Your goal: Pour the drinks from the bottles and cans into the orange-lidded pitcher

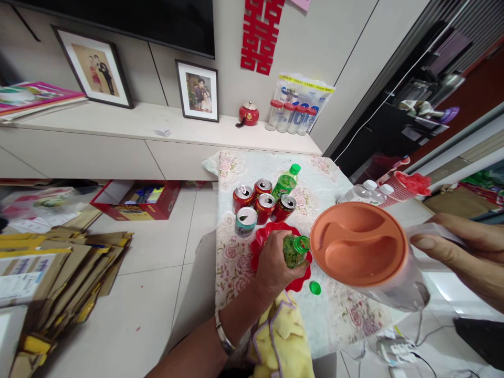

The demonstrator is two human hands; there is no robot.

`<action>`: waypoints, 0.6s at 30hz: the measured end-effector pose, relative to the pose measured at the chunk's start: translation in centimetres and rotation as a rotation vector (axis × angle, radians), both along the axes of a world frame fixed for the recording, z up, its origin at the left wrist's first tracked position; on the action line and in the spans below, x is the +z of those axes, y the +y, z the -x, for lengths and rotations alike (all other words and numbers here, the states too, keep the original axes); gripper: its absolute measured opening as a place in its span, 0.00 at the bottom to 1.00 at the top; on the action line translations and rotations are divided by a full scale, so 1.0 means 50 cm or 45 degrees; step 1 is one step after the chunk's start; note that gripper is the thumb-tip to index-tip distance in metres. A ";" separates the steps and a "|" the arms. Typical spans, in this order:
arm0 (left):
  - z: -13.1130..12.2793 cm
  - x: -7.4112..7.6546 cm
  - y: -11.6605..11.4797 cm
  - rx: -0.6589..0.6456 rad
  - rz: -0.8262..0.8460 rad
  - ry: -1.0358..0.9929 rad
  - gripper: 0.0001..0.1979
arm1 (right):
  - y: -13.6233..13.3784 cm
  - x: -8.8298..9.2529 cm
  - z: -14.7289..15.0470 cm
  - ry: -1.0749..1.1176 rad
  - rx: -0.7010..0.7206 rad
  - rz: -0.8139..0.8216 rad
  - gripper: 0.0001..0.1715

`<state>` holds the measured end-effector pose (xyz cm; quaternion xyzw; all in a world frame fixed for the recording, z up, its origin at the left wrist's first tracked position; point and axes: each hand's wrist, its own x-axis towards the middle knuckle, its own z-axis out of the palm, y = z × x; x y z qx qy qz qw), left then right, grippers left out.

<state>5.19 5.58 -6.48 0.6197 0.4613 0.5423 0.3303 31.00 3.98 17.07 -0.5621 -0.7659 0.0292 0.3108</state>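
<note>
In the head view, the left hand (273, 260) wraps an uncapped bottle (294, 253) over the red dish (258, 242); the right hand (466, 252) grips the jug (359, 244) by its handle, at the bottle's three o'clock. A steady bottle and controlled jug angle should serve best.
</note>
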 end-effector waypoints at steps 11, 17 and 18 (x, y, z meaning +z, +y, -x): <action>0.000 0.008 -0.003 -0.026 0.059 -0.042 0.38 | -0.001 0.000 0.001 -0.089 0.076 -0.004 0.08; -0.001 0.008 -0.003 -0.022 0.065 -0.034 0.40 | 0.003 0.009 0.013 -0.100 0.079 -0.018 0.14; -0.001 0.007 -0.003 -0.022 0.057 -0.033 0.40 | 0.003 0.009 0.013 -0.097 0.078 -0.021 0.14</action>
